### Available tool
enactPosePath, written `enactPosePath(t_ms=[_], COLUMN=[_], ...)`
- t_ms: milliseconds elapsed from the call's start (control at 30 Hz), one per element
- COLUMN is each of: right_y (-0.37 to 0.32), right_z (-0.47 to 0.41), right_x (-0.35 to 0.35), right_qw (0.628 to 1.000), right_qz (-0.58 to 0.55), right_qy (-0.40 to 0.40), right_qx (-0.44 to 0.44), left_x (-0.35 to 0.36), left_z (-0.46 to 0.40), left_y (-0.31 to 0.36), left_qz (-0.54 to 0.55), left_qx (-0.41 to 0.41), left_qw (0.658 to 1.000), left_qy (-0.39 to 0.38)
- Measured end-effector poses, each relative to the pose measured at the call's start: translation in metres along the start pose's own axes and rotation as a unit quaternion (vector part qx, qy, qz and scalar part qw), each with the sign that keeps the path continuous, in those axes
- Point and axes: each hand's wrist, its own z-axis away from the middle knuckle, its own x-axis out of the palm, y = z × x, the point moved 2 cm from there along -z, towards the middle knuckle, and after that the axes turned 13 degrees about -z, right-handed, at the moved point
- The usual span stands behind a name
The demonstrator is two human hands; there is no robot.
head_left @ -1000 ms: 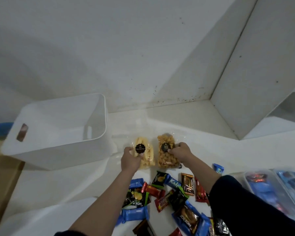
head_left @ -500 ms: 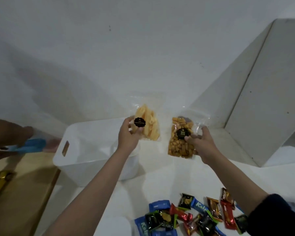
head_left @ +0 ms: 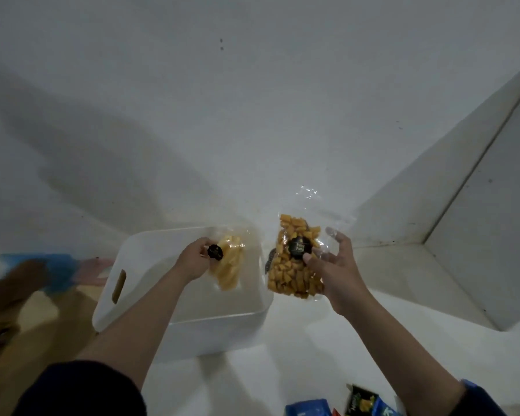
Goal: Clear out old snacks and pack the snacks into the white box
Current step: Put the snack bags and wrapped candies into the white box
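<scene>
The white box (head_left: 150, 307) stands on the white shelf surface, open at the top, with a slot handle on its left wall. My left hand (head_left: 192, 262) holds a clear bag of pale yellow chips (head_left: 230, 265) over the inside of the box. My right hand (head_left: 333, 265) holds a clear bag of orange square snacks (head_left: 291, 274) just past the box's right rim, thumb on its black round label. Both bags are in the air.
Small wrapped snacks (head_left: 357, 403) lie at the bottom edge, right of centre. A white partition (head_left: 478, 235) rises at the right. At the far left, another person's hand (head_left: 21, 277) moves a blue thing over a wooden surface (head_left: 42, 331), blurred.
Both bags rose from the shelf surface and moved left. The pale chips now hang over the box's inside, and the orange bag sits at its right rim. The view has tilted up.
</scene>
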Motion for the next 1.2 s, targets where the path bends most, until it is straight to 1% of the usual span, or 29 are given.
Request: enactPosePath(t_ms=[100,133,200,267,367,433,467,533,567,667,733,867,967,1033,1100,1200], right_y=[0.010,0.013,0.017,0.021,0.022,0.021,0.020,0.018,0.017,0.014,0.013,0.009,0.004,0.003,0.008,0.025], right_z=[-0.007,-0.009,-0.013,-0.015,-0.017,-0.017,-0.017,-0.016,-0.015,-0.011,-0.008,0.001,0.006,0.008,0.008,0.005], right_x=[-0.003,-0.004,-0.008,-0.011,-0.015,-0.016,-0.016,-0.015,-0.014,-0.011,-0.008,-0.001,0.011,0.024,0.042,0.075], right_qw=[1.000,1.000,0.999,0.998,0.998,0.998,0.998,0.999,0.999,0.999,0.999,0.999,0.999,1.000,1.000,0.999], right_qz=[-0.004,-0.007,-0.014,-0.026,-0.039,-0.035,-0.030,-0.021,-0.017,-0.014,-0.014,-0.013,-0.014,-0.004,0.008,0.032], right_qy=[0.016,0.022,0.036,0.045,0.051,0.052,0.050,0.046,0.043,0.040,0.041,0.040,0.028,0.017,0.000,-0.021], right_qx=[0.014,0.016,0.018,0.019,0.020,0.017,0.015,0.011,0.010,0.010,0.010,0.005,0.001,-0.002,-0.006,-0.010], left_x=[0.018,0.023,0.034,0.044,0.057,0.062,0.062,0.062,0.062,0.059,0.058,0.058,0.050,0.038,0.021,-0.013], left_z=[-0.015,-0.017,-0.024,-0.028,-0.033,-0.031,-0.028,-0.023,-0.022,-0.021,-0.019,-0.011,-0.003,0.005,0.015,0.030], left_y=[-0.012,-0.013,-0.014,-0.015,-0.016,-0.015,-0.014,-0.011,-0.009,0.007,0.017,0.027,0.032,0.035,0.038,0.041], left_qz=[0.004,-0.009,-0.039,-0.030,-0.064,-0.061,-0.054,-0.015,0.008,0.070,0.093,0.096,0.095,0.109,0.156,0.217], left_qx=[-0.011,-0.007,0.005,-0.005,-0.019,-0.065,-0.106,-0.188,-0.206,-0.195,-0.189,-0.225,-0.241,-0.246,-0.231,-0.202], left_qw=[0.998,0.997,0.996,0.995,0.993,0.989,0.986,0.974,0.971,0.972,0.969,0.957,0.953,0.951,0.951,0.951], left_qy=[-0.067,-0.078,-0.084,-0.090,-0.096,-0.114,-0.117,-0.124,-0.122,-0.114,-0.127,-0.155,-0.159,-0.153,-0.136,-0.083])
